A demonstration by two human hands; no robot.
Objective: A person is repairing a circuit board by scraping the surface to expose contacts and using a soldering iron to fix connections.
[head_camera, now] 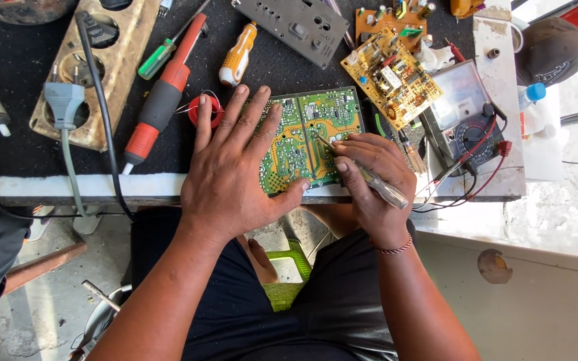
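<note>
On the black-topped workbench (21, 60), the green circuit board (309, 137) lies solder side up at the near edge. The left hand (235, 174) lies flat, fingers spread, pinning its nine o'clock side. At four o'clock the right hand (372, 180) grips a clear-handled screwdriver (369, 177), tip on the board's middle; work looks midway, board not lifted.

An electronics repair workshop: circuit boards (391, 75), screwdrivers (237, 55) and a multimeter (466, 110) crowd the bench (48, 186).

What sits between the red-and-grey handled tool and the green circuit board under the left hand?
Head view: a small red spool of thin wire lies between the red-and-grey handled tool and the green circuit board, partly hidden behind the left hand.
</note>
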